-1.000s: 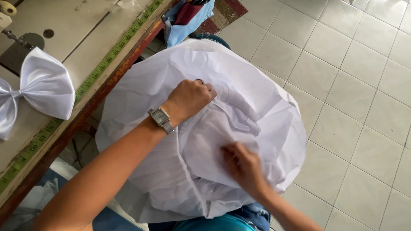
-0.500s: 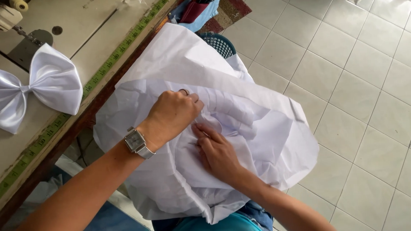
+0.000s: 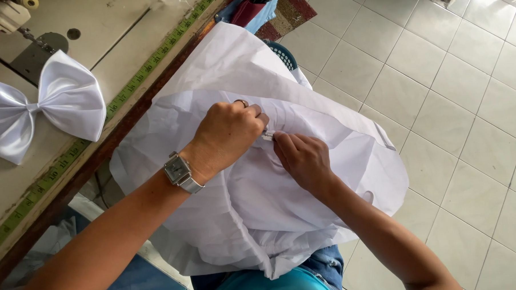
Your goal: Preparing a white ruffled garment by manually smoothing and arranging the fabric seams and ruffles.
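Observation:
A large piece of white fabric (image 3: pixel 260 208) lies bunched over my lap beside the sewing table. My left hand (image 3: pixel 229 131), with a silver watch on the wrist, is closed in a fist gripping a fold of the fabric. My right hand (image 3: pixel 304 157) meets it from the right, its fingertips pinching the fabric at a small white tag or seam point (image 3: pixel 267 136) between both hands.
A white satin bow (image 3: pixel 45 109) lies on the sewing table (image 3: pixel 128 35), whose edge carries a yellow-green measuring tape (image 3: pixel 146 66). Part of a sewing machine (image 3: pixel 4 14) shows at top left. A teal basket (image 3: pixel 283 52) and tiled floor (image 3: pixel 439 98) lie beyond.
My right hand moved up from the lower part of the fabric to meet my left hand. The fabric has been gathered and shifted up toward the table.

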